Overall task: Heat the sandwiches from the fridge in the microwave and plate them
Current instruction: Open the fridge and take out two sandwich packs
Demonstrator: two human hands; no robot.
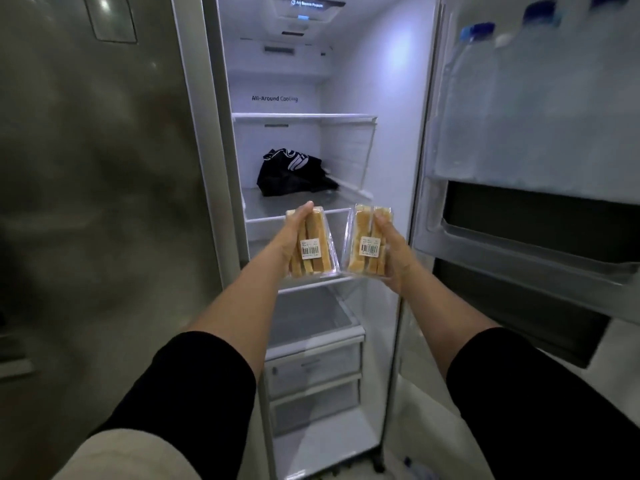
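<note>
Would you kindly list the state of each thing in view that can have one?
Fridge door: open.
Left sandwich pack: closed, held in front of the shelves.
Right sandwich pack: closed, held beside the other pack.
Left hand: grips the left pack.
Right hand: grips the right pack.
Black bag: lying on a shelf.
Water bottles: capped, upright in the door.
Drawers: shut.

sandwich packs (pixel 313 245): clear glossy plastic, white paper labels
fridge door (pixel 86 168), 9 o'clock: brushed metal, dull sheen
bag (pixel 294 173): black cloth
bottles (pixel 485 98), 2 o'clock: clear plastic

black bag (pixel 294 173) on shelf, water bottles (pixel 485 98) in door
</note>
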